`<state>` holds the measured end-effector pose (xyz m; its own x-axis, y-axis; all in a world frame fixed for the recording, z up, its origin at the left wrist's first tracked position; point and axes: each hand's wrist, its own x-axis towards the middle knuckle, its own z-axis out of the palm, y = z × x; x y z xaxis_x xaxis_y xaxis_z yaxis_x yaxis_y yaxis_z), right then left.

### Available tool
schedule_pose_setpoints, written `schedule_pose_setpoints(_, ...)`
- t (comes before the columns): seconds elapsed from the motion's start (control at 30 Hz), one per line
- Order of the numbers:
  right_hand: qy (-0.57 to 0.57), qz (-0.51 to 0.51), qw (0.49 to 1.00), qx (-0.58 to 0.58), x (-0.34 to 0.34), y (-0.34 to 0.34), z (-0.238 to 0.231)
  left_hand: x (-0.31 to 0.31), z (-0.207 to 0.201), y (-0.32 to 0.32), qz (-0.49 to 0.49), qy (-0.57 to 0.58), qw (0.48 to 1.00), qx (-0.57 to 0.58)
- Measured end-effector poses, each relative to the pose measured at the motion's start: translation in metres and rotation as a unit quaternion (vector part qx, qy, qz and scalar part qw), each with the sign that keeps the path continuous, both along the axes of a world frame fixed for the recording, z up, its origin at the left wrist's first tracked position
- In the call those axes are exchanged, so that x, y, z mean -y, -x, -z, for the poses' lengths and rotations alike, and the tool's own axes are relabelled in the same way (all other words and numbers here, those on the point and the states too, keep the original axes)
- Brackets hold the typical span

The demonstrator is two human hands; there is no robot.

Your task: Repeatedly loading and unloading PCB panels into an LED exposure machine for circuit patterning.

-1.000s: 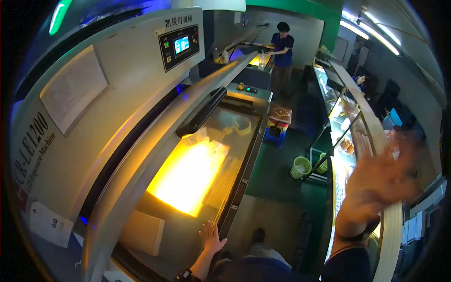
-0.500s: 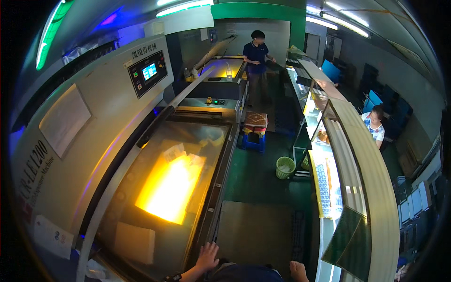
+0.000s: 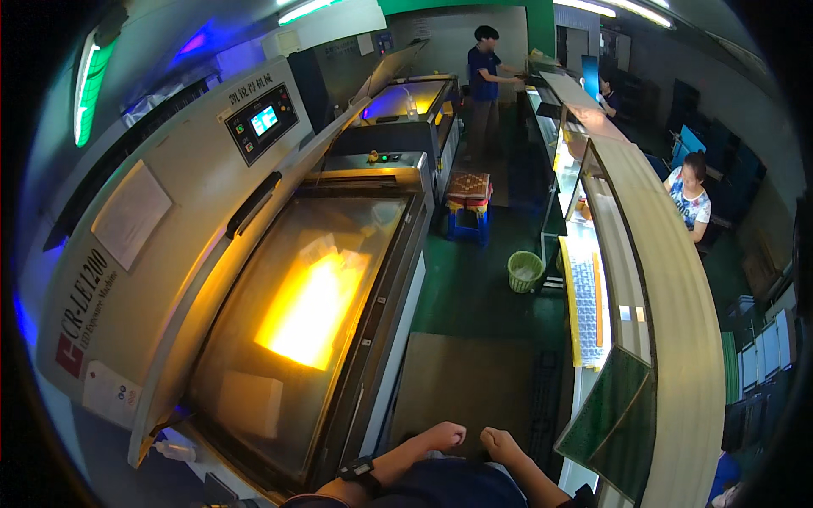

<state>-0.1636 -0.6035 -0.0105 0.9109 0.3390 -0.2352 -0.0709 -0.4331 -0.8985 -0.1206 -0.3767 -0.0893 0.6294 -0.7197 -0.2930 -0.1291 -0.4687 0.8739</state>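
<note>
My left hand and my right hand are in front of my body, a small gap between them. The fingers of both are curled in and nothing shows in them. A dark watch-like band is on my left wrist. To the left of my hands is a large exposure machine with a glass bed. A bright yellow light glows through the glass. Its long lid frame, with a black handle, stands raised along the bed's left side. A pale rectangular sheet appears at the bed's near end.
A long light table under a pale shelf runs along the right. Ahead are a green wastebasket and a blue stool. A co-worker stands at the far end; another person is beyond the shelf.
My left hand has left the machine's edge, closed, and come in front of me; my right hand has moved in beside it. The lid frame is higher. The far co-worker now reaches toward the table.
</note>
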Motion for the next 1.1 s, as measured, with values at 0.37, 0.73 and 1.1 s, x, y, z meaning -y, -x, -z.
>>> schedule_pose_setpoints(0.37, -0.049, 0.074, 0.996, -0.033, -0.014, -0.010, -0.001, -0.230, 0.090, 0.108, -0.064, -0.389, 0.907, -0.150)
schedule_pose_setpoints(0.73, -0.076, 0.085, 0.993, -0.021, -0.081, -0.005, 0.025, -0.191, 0.102, -0.046, 0.061, -0.270, 0.959, -0.063)
schedule_pose_setpoints(1.1, -0.061, 0.100, 0.992, 0.047, -0.111, -0.051, -0.035, -0.216, 0.174, -0.066, 0.115, -0.235, 0.961, -0.091)
